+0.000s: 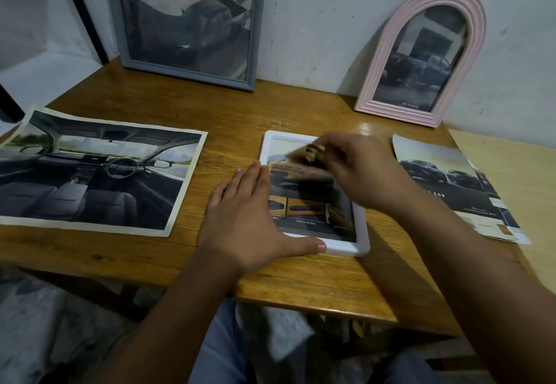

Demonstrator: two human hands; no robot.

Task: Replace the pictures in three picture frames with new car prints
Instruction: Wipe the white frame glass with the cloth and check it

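On a varnished wooden table [228,119] set against a pale wall, a white frame [362,233] lies flat near the front edge, a yellow car print showing in its window. A person's left hand [249,218] rests palm down with fingers straight and together along the frame's left rim, thumb stretched across its bottom edge. Their right hand [358,170] hovers over the frame's upper half, fingers curled and pinching a blurred brown object [307,152] that cannot be made out. To the left, a large car-interior print [90,170] lies flat, apart from the white frame, with bare wood between them; its left corner reaches the table's left edge. To the right, a dark car print [451,185] lies across the seam where the table meets a lighter board [517,167], with a narrow strip of bare wood between it and the frame. At the back, a grey frame [255,31] and a pink arched frame [382,62] lean upright against the wall, well apart, each holding a dim vehicle picture. Open tabletop runs between the leaning frames and the flat prints, and a band of bare wood lies in front of the white frame.
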